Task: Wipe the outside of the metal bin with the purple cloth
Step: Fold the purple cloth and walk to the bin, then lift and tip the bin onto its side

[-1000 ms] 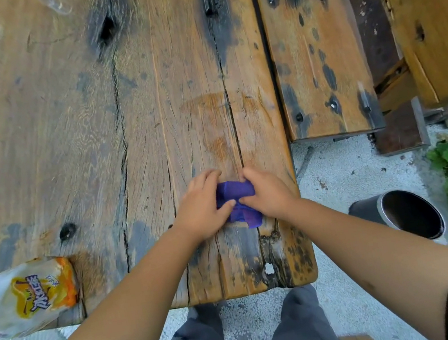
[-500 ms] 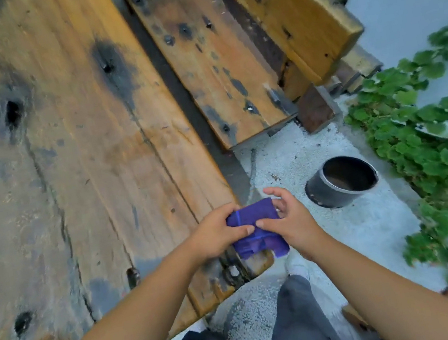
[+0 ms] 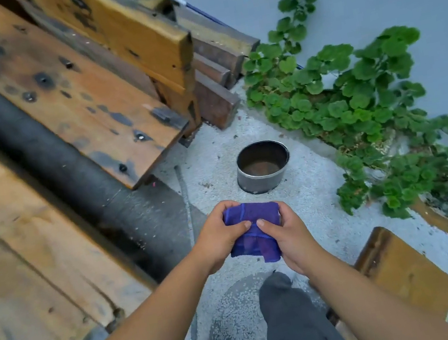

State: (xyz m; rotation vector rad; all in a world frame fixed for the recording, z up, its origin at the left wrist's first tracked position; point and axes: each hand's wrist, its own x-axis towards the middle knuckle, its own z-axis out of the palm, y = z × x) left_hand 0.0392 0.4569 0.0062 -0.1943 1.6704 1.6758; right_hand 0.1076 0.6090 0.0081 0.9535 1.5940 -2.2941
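The folded purple cloth (image 3: 252,231) is held in the air between both hands, above the pebbled ground. My left hand (image 3: 219,236) grips its left side with the thumb on top. My right hand (image 3: 289,237) grips its right side, thumb pressed on the cloth's middle. The metal bin (image 3: 262,167) is a short round grey can standing upright on the ground just beyond the hands, open at the top with a dark, rusty inside. Neither hand touches it.
A weathered wooden table (image 3: 22,248) fills the left. A wooden bench (image 3: 81,101) with a backrest stands behind the bin. Green leafy plants (image 3: 354,106) spread to the right of the bin. A small wooden seat (image 3: 402,270) lies near my right arm.
The hands lifted the cloth off the table's corner and carried it right, over the ground. My view turned right, bringing the bin to the centre, closer to the hands.
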